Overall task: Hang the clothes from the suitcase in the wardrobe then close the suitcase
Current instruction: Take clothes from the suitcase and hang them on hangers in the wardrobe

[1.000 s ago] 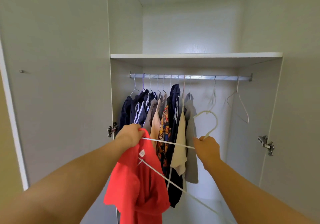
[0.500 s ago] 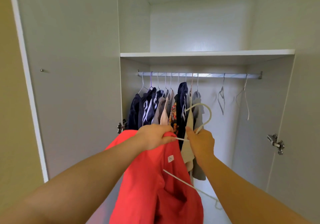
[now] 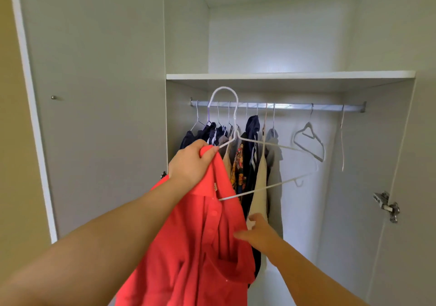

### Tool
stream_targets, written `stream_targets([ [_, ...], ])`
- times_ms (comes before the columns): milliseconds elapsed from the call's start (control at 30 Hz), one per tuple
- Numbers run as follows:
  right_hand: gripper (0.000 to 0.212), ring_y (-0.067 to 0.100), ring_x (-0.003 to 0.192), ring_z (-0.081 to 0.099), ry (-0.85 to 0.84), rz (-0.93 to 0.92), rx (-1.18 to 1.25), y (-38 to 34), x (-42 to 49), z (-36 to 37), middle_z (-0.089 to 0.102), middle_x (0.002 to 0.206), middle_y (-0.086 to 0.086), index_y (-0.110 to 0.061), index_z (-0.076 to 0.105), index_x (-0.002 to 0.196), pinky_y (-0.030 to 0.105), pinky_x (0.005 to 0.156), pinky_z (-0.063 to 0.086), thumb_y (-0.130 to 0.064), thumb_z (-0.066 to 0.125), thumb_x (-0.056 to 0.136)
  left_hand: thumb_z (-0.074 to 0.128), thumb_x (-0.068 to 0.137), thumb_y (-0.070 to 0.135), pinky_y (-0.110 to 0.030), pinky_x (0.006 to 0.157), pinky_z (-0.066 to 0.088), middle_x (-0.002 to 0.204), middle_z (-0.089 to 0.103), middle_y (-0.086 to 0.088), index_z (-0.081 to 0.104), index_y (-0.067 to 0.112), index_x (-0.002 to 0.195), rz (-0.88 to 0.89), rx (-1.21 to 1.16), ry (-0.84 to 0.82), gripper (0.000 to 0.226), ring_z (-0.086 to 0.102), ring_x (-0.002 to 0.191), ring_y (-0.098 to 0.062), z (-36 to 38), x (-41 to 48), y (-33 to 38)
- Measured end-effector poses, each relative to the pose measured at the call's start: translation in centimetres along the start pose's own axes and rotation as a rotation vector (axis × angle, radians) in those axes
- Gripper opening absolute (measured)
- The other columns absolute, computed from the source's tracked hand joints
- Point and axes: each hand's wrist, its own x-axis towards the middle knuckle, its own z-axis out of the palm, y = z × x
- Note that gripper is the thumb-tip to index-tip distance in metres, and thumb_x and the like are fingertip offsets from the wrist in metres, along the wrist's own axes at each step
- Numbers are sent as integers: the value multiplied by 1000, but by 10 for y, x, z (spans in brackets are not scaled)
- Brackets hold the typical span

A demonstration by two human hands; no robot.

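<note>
Partly hidden: red polo shirt [image 3: 200,246], lower part cut off by the frame edge; one shoulder of the white wire hanger [image 3: 223,88], covered by shirt and hand; hung clothes [image 3: 252,140] in the wardrobe [image 3: 290,75], overlapping too closely to count, under about eight hooks. Count: one polo shirt, one held hanger raised in front of the rail [image 3: 295,106], two bare hangers on the rail at right, one grey [image 3: 308,126], one seen edge-on [image 3: 342,140]. Left hand [image 3: 191,161] clenched round the shirt collar and hanger shoulder together; right hand [image 3: 257,232] lower, fingers extended, touching the shirt's front edge.
</note>
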Motion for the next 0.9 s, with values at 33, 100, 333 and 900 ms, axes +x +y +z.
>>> stream_targets([
  [33,60,20,101,54,-55,23,35,3,5,0,54,118,9,-13,34,133,29,88,46,-18,67,84,47,91,51,-35,84,45,109,67,-4,61,25,103,-2,-38,21,32,57,107,-31,-3,3,0],
  [100,54,18,101,50,-164,42,-12,2,7,1,54,131,11,-10,38,136,28,88,43,-13,61,88,49,91,50,-38,85,47,106,67,-5,62,24,99,21,-86,48,30,58,105,-32,-11,8,0],
  [333,23,36,96,61,86,100,364,-6,37,-6,66,105,21,4,61,110,49,86,51,-3,49,92,45,94,47,-39,78,45,99,67,-18,58,10,98,105,95,64,39,58,98,-39,-43,16,-23],
  [900,18,25,70,57,55,132,891,-28,11,-50,67,54,10,-6,62,81,35,57,53,-8,50,94,30,103,28,-41,87,40,103,63,-25,53,5,88,-43,-78,8,35,55,101,-40,-30,5,-68],
])
